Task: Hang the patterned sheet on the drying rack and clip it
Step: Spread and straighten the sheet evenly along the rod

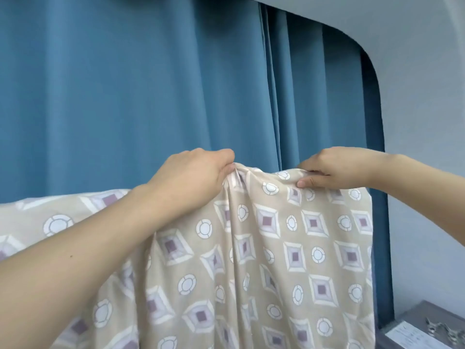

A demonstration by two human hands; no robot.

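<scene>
While both forearms reach up and away from the camera, the patterned sheet (276, 260) hangs nearest, a beige cloth printed with diamonds and rings that falls in folds from the hands to the bottom of the view and spreads off to the left under the left forearm. Its top edge runs roughly level from left to right, and that line is what the coming move turns on, as I judge it: the edge has to lie along the rack's bar before any clip goes on. The left hand (193, 175) has its grip clamped on a bunched pleat of that edge, knuckles up, while the right hand (334, 170) pinches the edge flat, thumb in front and fingers behind; the two are near each other, with a short span of cloth between them. To the right of the right hand the edge carries on level to a squared corner, which suggests a support beneath, but the drying rack itself is hidden by the cloth and no clip shows. Behind everything hangs a blue curtain (125, 84), then a pale wall (427, 109).
</scene>
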